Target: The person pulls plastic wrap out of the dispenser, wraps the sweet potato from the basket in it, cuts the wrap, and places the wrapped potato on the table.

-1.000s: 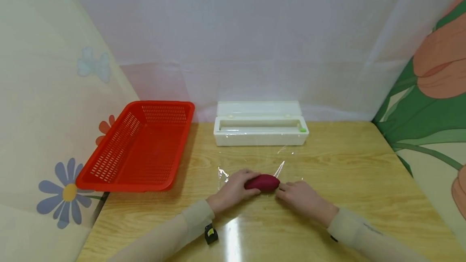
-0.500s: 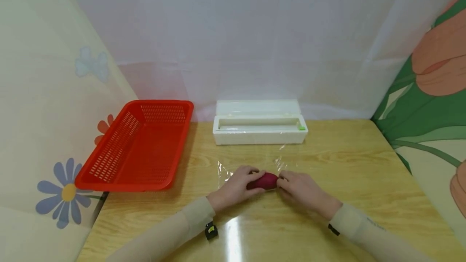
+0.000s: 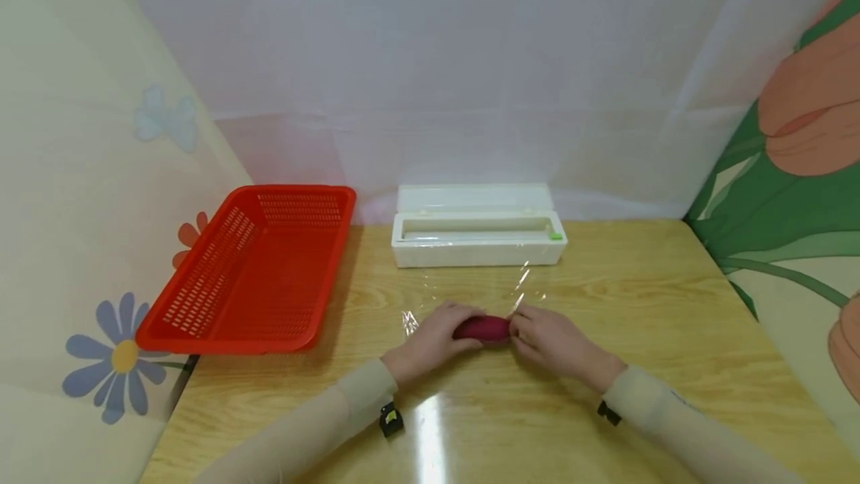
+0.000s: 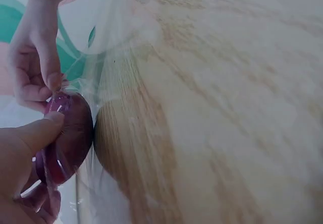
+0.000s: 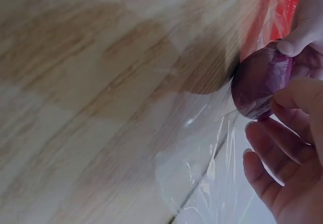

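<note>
A purple-red sweet potato (image 3: 485, 329) lies on clear cling film (image 5: 217, 168), with film also drawn tight over its skin. My left hand (image 3: 433, 338) grips its left end, thumb on the near side and fingers over the far side. At the other end, my right hand (image 3: 556, 342) pinches the film between thumb and forefinger, right against the tip. In the right wrist view its other fingers are loosely bent beside the sweet potato. From there the film runs back to a white cling film dispenser (image 3: 480, 255), whose lid stands up.
A red plastic basket (image 3: 285, 275) with slotted sides stands at the left of the wooden table (image 3: 645, 282). A white cloth (image 3: 443, 81) hangs behind the dispenser. Flowered panels stand at both sides.
My right hand has moved slightly away from me along the sweet potato's right end, its fingers now drawn together on the film. The film's creases have shifted; my left hand keeps its grip.
</note>
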{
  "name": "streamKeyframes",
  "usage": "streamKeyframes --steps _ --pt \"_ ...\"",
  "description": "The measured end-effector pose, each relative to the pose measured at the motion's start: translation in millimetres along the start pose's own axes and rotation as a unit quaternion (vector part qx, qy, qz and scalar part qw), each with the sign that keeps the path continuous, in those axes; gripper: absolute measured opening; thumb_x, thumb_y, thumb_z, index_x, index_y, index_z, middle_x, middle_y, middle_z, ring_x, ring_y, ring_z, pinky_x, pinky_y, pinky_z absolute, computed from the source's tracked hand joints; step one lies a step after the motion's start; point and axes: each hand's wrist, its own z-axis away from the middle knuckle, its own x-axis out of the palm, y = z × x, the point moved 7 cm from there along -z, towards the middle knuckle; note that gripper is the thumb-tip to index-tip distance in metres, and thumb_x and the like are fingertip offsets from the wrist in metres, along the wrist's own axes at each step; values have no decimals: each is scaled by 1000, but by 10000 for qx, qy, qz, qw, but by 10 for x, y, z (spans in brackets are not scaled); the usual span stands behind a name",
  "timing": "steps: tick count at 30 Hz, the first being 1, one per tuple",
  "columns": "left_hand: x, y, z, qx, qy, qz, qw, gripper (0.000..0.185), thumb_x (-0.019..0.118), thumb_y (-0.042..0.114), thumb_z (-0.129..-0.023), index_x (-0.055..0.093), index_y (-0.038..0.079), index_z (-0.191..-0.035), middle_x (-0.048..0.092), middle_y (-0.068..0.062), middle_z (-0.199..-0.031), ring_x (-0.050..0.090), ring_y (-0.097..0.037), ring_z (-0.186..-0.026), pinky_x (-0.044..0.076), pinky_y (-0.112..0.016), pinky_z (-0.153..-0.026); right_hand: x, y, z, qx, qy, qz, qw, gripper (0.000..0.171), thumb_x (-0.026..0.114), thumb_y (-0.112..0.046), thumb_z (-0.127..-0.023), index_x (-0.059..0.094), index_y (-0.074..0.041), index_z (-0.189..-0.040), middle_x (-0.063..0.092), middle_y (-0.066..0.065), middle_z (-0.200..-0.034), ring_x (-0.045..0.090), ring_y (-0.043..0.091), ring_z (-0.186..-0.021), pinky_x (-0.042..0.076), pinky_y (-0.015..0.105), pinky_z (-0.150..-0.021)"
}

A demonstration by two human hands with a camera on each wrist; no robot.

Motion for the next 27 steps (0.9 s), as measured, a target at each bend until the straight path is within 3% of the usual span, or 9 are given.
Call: streamKeyframes --steps 5,10,13,16,19,22,27 --pt "-67 -65 -56 -72 171 692 9974 41 78 30 -95 73 13 -131 74 -5 -125 66 -19 -108 54 -35 -97 5 109 -38 401 -73 -236 9989 13 78 -7 -90 67 -13 -95 64 -4 -92 61 10 -79 57 28 -70" --pt "-100 -91 -102 120 200 1030 9944 39 74 24 -98 71 4 -131 75 -10 -123 72 -22 -106 56 -36 -97 -3 184 -99 731 -43 -440 9963 10 76 -8 -91 71 -12 -98 69 -4 -89 59 7 -75 54 25 -66" --pt "-106 -123 -121 68 156 1117 9936 40 71 25 -100 69 1 -132 75 -11 -123 72 -21 -106 57 -33 -95 -17 211 -124 859 66 -410 9954 10 76 -9 -93 71 -11 -102 72 -1 -92 63 11 -80 57 29 -71" --pt "-123 -144 -134 13 128 1121 9936 39 68 25 -102 69 0 -132 74 -12 -123 73 -19 -105 58 -29 -92 -70 175 -143 586 369 -87 9976 16 77 -10 -93 72 -9 -108 74 5 -102 69 20 -92 60 38 -83" --pt "-142 -158 -137 1 103 1104 9938 37 67 24 -102 69 0 -131 74 -12 -122 74 -19 -105 59 -28 -90 -125 54 -143 -148 685 444 9966 30 82 -9 -89 73 -6 -117 74 9 -116 70 27 -106 58 46 -94" --pt "-152 -173 -137 -5 94 1113 9937 35 67 21 -103 70 1 -131 73 -12 -124 73 -21 -110 58 -31 -95 -114 -89 -136 -807 676 859 9907 44 84 -12 -86 72 -5 -127 72 11 -128 69 29 -113 56 50 -98" --pt "-135 -220 -169 -167 171 1184 9927 31 62 20 -106 71 3 -130 73 -11 -125 72 -21 -113 57 -32 -98 2 -179 -147 -809 267 983 9915 50 81 -17 -91 67 -1 -136 68 16 -136 67 31 -120 55 50 -101"
